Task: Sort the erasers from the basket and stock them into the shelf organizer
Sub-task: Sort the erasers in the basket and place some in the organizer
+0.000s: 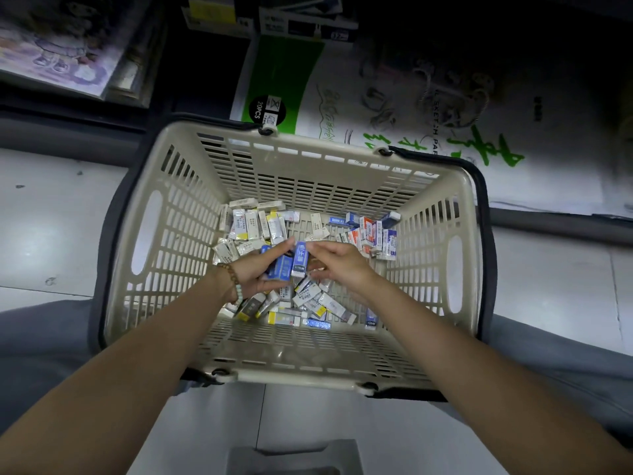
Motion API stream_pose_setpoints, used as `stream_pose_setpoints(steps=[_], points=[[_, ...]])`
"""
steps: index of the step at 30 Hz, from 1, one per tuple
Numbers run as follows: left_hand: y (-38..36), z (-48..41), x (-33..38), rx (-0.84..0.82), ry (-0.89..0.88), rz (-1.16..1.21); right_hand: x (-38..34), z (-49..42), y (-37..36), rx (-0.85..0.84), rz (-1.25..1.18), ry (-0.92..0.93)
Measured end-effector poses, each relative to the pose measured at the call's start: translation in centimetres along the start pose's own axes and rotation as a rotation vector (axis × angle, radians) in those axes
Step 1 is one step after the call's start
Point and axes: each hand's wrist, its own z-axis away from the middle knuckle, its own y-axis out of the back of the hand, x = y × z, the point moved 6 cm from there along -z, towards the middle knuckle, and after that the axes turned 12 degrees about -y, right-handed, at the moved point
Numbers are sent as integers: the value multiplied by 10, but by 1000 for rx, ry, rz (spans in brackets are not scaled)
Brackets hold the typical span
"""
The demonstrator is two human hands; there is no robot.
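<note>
Head view: left hand [257, 274] grip clamped round blue stack [278, 269], basket [308, 370] centre; right hand [337, 265] grip pinches blue eraser [300, 258] at stack's 3 o'clock; likely risk: overfull left grip slips, stack scattering into loose erasers [308, 301] at 6 o'clock.

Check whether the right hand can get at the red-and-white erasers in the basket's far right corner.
Probably yes: the red-and-white erasers lie uncovered beyond the right hand, with the basket open above. Its fingers pinch a blue eraser, so that goes first.
</note>
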Motion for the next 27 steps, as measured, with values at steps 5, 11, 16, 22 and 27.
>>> stream_pose_setpoints(steps=[5, 11, 16, 22, 27], points=[[2, 7, 1, -75, -10, 25, 9, 5, -17, -142, -112, -106], [18, 8, -6, 13, 48, -62, 52, 4, 11, -169, 309, -311], [31, 8, -5, 85, 27, -48, 104, -9, 18, -86, 780, -387], [28, 8, -7, 96, 38, -32, 121, -13, -4, -214, 945, -335], [28, 8, -6, 75, 37, -17, 118, -15, -4, -181, 917, -273]])
